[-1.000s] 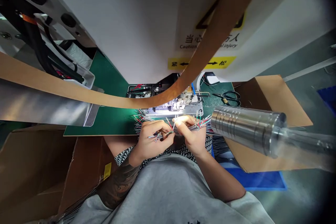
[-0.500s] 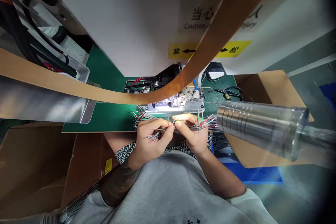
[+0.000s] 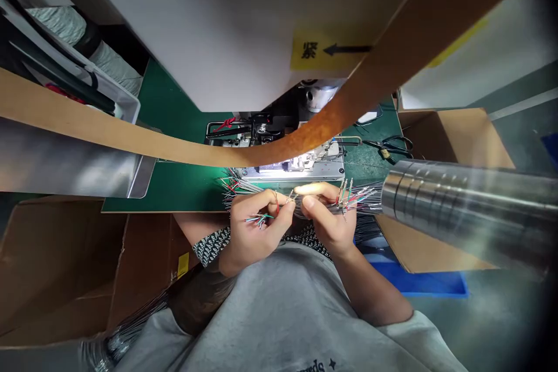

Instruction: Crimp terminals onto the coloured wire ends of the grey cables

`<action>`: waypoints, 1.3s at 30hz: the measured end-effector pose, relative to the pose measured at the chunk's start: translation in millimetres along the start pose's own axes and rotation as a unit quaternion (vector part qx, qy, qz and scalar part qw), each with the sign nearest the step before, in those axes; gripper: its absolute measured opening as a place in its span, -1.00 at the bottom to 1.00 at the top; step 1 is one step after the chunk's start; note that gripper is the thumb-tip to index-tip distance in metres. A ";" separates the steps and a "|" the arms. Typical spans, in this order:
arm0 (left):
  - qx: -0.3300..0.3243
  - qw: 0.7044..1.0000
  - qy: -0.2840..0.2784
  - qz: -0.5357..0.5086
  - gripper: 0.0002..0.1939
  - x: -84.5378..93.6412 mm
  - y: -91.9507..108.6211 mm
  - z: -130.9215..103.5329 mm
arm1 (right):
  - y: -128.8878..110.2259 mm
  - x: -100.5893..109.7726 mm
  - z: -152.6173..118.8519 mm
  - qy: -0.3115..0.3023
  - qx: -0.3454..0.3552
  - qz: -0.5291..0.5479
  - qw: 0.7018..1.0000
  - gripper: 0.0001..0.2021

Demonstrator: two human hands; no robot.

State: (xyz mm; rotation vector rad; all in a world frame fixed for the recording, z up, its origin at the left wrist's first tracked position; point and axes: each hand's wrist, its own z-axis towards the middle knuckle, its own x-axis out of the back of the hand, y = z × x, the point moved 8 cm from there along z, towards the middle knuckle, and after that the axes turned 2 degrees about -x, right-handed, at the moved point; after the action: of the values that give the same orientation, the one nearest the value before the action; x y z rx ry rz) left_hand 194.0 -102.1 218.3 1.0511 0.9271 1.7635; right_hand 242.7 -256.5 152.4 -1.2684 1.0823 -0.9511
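Observation:
My left hand (image 3: 257, 232) is closed on thin cable wires (image 3: 260, 220), whose red, green, blue and white ends stick out between the fingers. Its thumb and forefinger pinch a fine wire tip. Close beside it, my right hand (image 3: 331, 224) is closed too, thumb and forefinger near the left fingertips. Stripped coloured wire ends (image 3: 346, 200) stand out at the right hand's knuckles. Both hands are at the table's front edge, just before the lit metal base (image 3: 292, 174) of a machine. What lies inside the palms is hidden.
A bundle of wires (image 3: 238, 183) lies left of the hands. Black-handled scissors (image 3: 394, 145) rest at the right on the green table (image 3: 174, 186). A tan strap (image 3: 196, 156) and a metal lamp tube (image 3: 457, 203) cross the view. Cardboard boxes (image 3: 56, 261) stand on both sides.
The view has shifted, and the machine housing looms lower. Both hands keep their pinch; the right hand has moved slightly to the right, widening the gap between the hands a little.

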 end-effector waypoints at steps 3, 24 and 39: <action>-0.008 1.000 0.014 0.001 -0.75 1.0 1.9 0.5 | -1.0 -0.9 -0.3 0.001 0.001 0.045 0.999 -0.87; -0.027 1.000 0.005 0.000 -0.84 0.5 -3.2 0.4 | 1.1 -2.5 10.1 -0.045 -0.037 0.069 0.996 -0.83; -0.026 0.999 -0.003 -0.021 -0.78 0.5 -4.6 3.6 | -2.6 -5.5 7.1 -0.034 -0.054 0.073 0.995 -0.82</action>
State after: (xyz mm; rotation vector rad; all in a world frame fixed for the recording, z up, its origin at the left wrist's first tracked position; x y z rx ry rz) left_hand 198.5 -99.5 215.7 0.9967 0.8875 1.7395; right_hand 248.3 -249.7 155.4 -1.2810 1.1681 -0.7436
